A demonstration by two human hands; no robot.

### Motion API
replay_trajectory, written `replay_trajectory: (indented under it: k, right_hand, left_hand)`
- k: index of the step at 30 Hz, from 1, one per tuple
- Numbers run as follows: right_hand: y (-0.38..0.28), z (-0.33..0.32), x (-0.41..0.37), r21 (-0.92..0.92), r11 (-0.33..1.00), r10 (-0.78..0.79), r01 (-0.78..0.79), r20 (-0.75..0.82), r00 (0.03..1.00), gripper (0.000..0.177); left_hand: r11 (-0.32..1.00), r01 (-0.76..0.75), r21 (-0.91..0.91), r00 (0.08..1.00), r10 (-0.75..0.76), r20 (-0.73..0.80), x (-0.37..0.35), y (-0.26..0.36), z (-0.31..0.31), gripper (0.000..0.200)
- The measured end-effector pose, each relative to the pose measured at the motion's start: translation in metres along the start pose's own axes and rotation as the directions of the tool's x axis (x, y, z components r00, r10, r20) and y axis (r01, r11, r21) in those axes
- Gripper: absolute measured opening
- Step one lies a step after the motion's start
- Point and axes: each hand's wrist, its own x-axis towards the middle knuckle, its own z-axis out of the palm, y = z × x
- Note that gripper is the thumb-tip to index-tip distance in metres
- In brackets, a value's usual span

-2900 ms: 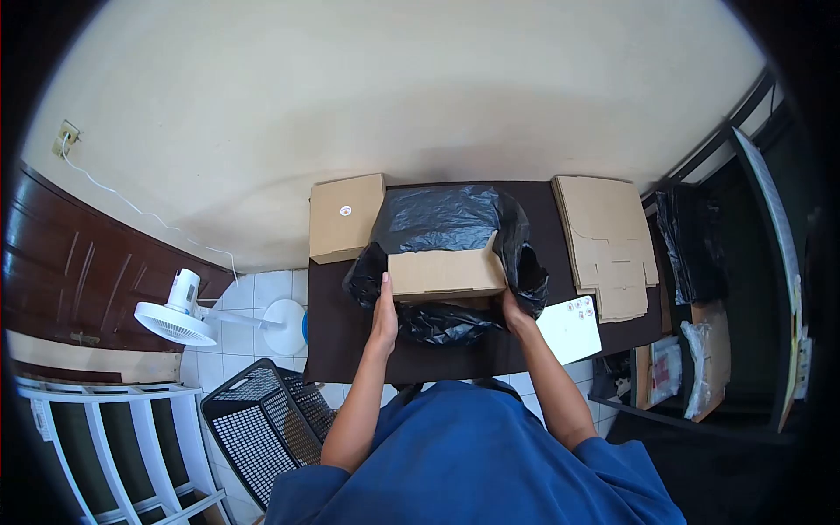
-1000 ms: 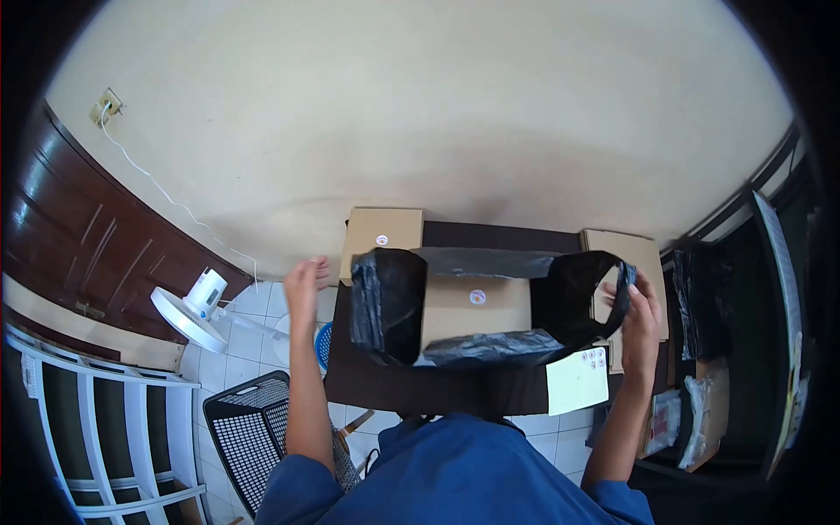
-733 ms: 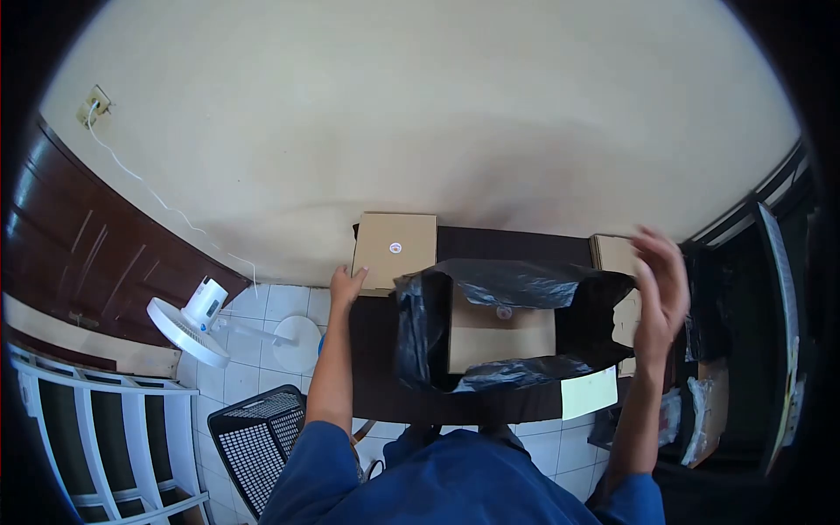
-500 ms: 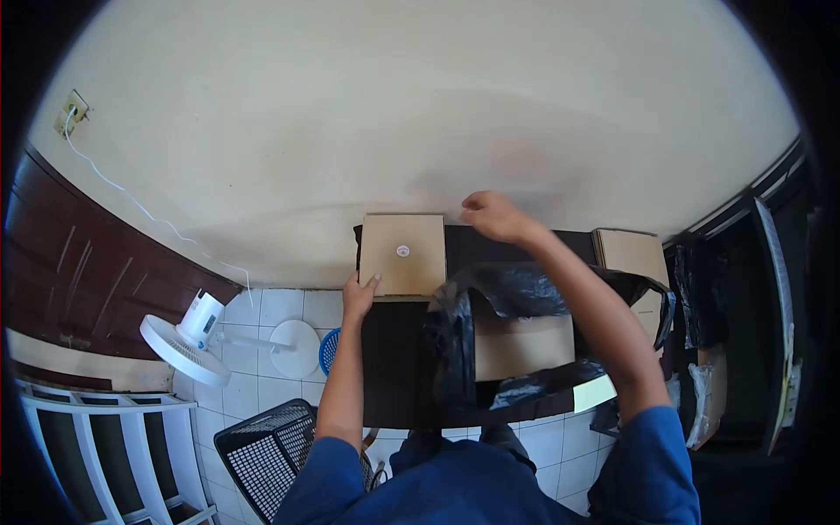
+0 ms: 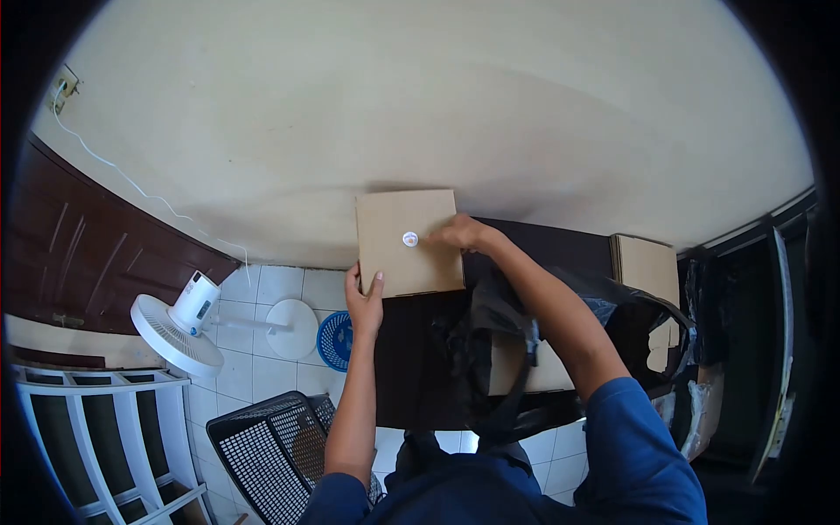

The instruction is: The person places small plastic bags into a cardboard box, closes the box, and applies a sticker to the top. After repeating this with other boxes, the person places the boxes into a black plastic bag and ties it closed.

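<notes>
A flat brown cardboard box (image 5: 385, 219) with a small round sticker (image 5: 409, 239) on its top is held between my two hands, at a slight tilt. My left hand (image 5: 363, 302) grips the lower left corner, its thumb over the top face. At the right edge, my right hand (image 5: 464, 234) is closed on the box, one digit reaching across the top towards the sticker; its other fingers are partly hidden. A black plastic bag (image 5: 490, 324) lies open below my right forearm, with another cardboard box (image 5: 547, 367) inside.
More cardboard boxes (image 5: 643, 262) stand at the right end of the dark table (image 5: 402, 367). On the floor to the left are a white fan (image 5: 179, 328), a blue basket (image 5: 335, 339) and a black crate (image 5: 262, 437). A wall rises behind the table.
My right hand has come down from the air onto the box's right edge. The box has shifted and turned slightly. The bag's near rim has folded inward over its opening.
</notes>
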Motion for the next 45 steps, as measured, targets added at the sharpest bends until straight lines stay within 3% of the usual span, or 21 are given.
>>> replay_trajectory:
  k: [3, 6, 9, 15, 18, 19, 23, 25, 28, 31, 33, 35, 36, 38, 41, 44, 45]
  right_hand:
    - [0.009, 0.001, -0.014, 0.128, 0.960, -0.188, 0.248, -0.359, 0.914, 0.098]
    - [-0.029, -0.020, -0.115, 0.189, 0.939, -0.146, 0.286, -0.535, 0.832, 0.111]
    - [-0.027, -0.030, -0.161, 0.208, 0.874, -0.172, 0.439, -0.712, 0.681, 0.114]
    - [-0.012, -0.058, -0.256, 0.075, 0.790, -0.211, 0.608, -0.899, 0.385, 0.117]
    - [0.004, -0.068, -0.289, 0.106, 0.740, -0.173, 0.665, -0.924, 0.340, 0.116]
    - [0.009, -0.072, -0.291, 0.066, 0.758, -0.152, 0.649, -0.950, 0.274, 0.118]
    - [0.016, -0.087, -0.315, 0.038, 0.717, -0.145, 0.696, -0.969, 0.202, 0.107]
    - [0.024, -0.085, -0.324, 0.067, 0.646, -0.141, 0.761, -0.968, 0.206, 0.105]
    - [0.051, -0.081, -0.358, 0.238, 0.517, -0.195, 0.822, -0.902, 0.384, 0.099]
    - [0.101, -0.064, -0.376, 0.291, 0.498, -0.213, 0.817, -0.872, 0.441, 0.088]
    - [0.120, -0.056, -0.406, 0.487, 0.414, -0.086, 0.769, -0.820, 0.565, 0.079]
    - [0.151, -0.054, -0.419, 0.509, 0.454, -0.100, 0.731, -0.787, 0.609, 0.075]
    - [0.160, -0.050, -0.426, 0.530, 0.499, -0.098, 0.686, -0.751, 0.653, 0.075]
    - [0.172, -0.039, -0.438, 0.562, 0.582, -0.080, 0.588, -0.680, 0.729, 0.075]
    - [0.174, -0.015, -0.445, 0.676, 0.557, -0.081, 0.482, -0.533, 0.842, 0.076]
    - [0.186, 0.001, -0.434, 0.762, 0.591, -0.043, 0.266, -0.299, 0.953, 0.075]
    - [0.191, 0.007, -0.424, 0.779, 0.580, -0.045, 0.236, -0.259, 0.965, 0.073]
  left_hand:
    - [0.989, -0.062, -0.137, 0.997, 0.057, -0.042, -0.021, 0.067, -0.008, 0.055]
    - [0.953, -0.184, -0.243, 0.982, 0.190, 0.002, -0.036, 0.143, -0.011, 0.056]
    - [0.893, -0.356, -0.274, 0.921, 0.386, 0.060, -0.047, 0.206, -0.005, 0.055]
    - [0.830, -0.421, -0.366, 0.851, 0.501, 0.157, -0.085, 0.285, 0.012, 0.054]
    - [0.785, -0.446, -0.431, 0.806, 0.561, 0.189, -0.107, 0.303, 0.025, 0.055]
    - [0.772, -0.448, -0.451, 0.792, 0.577, 0.199, -0.113, 0.306, 0.029, 0.056]
    - [0.726, -0.467, -0.506, 0.769, 0.615, 0.173, -0.136, 0.321, 0.039, 0.055]
    - [0.729, -0.460, -0.507, 0.782, 0.603, 0.158, -0.145, 0.324, 0.039, 0.054]
    - [0.744, -0.347, -0.571, 0.826, 0.531, 0.189, -0.163, 0.328, 0.037, 0.055]
    - [0.757, -0.360, -0.545, 0.756, 0.579, 0.305, -0.180, 0.323, 0.033, 0.056]
    - [0.790, -0.228, -0.569, 0.695, 0.541, 0.473, -0.171, 0.316, 0.027, 0.048]
    - [0.846, -0.522, -0.111, 0.721, 0.507, 0.473, -0.160, 0.318, 0.020, 0.052]
    - [0.571, -0.753, 0.327, 0.658, 0.639, 0.398, -0.164, 0.327, 0.020, 0.058]
    - [0.317, -0.640, 0.700, 0.684, 0.649, 0.332, -0.160, 0.314, 0.019, 0.057]
    - [0.533, -0.543, 0.649, 0.835, 0.258, 0.486, -0.128, 0.274, -0.006, 0.052]
    - [0.709, -0.480, 0.516, 0.872, 0.321, 0.371, -0.111, 0.254, -0.020, 0.050]
    - [0.888, -0.358, 0.288, 0.896, 0.240, 0.374, -0.121, 0.278, -0.020, 0.044]
